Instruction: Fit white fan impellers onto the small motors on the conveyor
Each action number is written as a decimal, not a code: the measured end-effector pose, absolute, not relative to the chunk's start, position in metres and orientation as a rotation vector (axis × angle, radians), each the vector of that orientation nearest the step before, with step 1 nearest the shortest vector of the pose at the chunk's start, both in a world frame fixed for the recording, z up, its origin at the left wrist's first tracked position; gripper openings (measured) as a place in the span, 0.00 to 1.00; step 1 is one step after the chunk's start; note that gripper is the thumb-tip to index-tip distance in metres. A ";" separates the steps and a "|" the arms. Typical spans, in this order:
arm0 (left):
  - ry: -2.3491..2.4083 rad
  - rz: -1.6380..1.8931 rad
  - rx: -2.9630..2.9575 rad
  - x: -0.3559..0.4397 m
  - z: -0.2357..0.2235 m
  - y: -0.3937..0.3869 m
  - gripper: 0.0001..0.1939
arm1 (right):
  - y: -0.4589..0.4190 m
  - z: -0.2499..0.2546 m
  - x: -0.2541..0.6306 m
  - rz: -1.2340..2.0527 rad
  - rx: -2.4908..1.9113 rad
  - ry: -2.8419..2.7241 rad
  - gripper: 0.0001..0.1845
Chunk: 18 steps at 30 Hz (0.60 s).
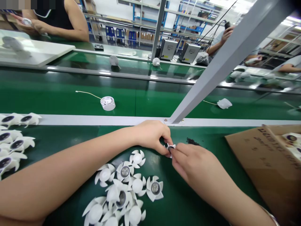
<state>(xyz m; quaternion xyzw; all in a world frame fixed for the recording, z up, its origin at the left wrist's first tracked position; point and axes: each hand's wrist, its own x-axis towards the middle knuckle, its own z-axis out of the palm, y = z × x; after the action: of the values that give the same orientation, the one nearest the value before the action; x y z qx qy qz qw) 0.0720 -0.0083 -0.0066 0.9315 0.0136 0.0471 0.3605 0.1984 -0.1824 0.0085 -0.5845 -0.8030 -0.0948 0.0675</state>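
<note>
In the head view, a small white part [170, 150] is pinched between the fingers of the left hand [152, 136] and the right hand [195, 163], both closed narrowly on it; most of its form is hidden by the fingers. It is held just above a green belt surface [188, 197]. Near the hands, white plastic fan impellers [122, 191] are heaped loosely on the green surface, and more are laid along the left edge [16, 138]. A dark scrap [192, 142] is seen just beyond the right hand, and a brown cardboard sheet [265, 163] lies at the right.

Beyond a pale metal rail [94, 120], a round white housing with a wire [107, 103] is carried on a second green belt [70, 100]. A slanted white post [235, 59] crosses the view. Farther off, a co-worker's hands [28, 23] and two grey machines [168, 49] are seen, with blue stools [110, 31] and shelving [145, 18] behind.
</note>
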 end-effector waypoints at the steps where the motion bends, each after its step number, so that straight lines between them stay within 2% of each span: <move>1: 0.035 0.122 2.402 0.072 -0.007 -0.008 0.14 | -0.186 0.009 0.195 -0.353 -1.775 -2.438 0.12; 3: 0.036 0.123 2.401 0.072 -0.007 -0.008 0.14 | -0.191 0.010 0.191 -0.375 -1.816 -2.444 0.14; 7: 0.038 0.134 2.396 0.071 -0.008 -0.008 0.16 | -0.184 0.020 0.216 -0.101 -1.981 -2.169 0.12; 11: 0.016 0.151 2.396 0.070 -0.010 -0.005 0.18 | -0.138 0.028 0.284 -0.242 -2.477 -1.537 0.10; 13: -0.010 0.160 2.393 0.070 -0.011 -0.003 0.18 | -0.106 0.028 0.321 -0.260 -2.816 -1.234 0.16; 15: -0.042 0.175 2.394 0.068 -0.011 -0.002 0.18 | -0.075 0.025 0.350 -0.321 -2.917 -1.018 0.25; 18: -0.063 0.183 2.396 0.066 -0.011 -0.001 0.18 | -0.047 0.021 0.374 -0.314 -2.944 -0.995 0.25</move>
<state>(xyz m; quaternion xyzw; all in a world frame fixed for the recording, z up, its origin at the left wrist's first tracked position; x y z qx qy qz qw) 0.0663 -0.0014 -0.0114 0.9298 -0.0246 0.0709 0.3604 0.3743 -0.0470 0.0210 -0.9425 -0.3185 -0.1005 0.0092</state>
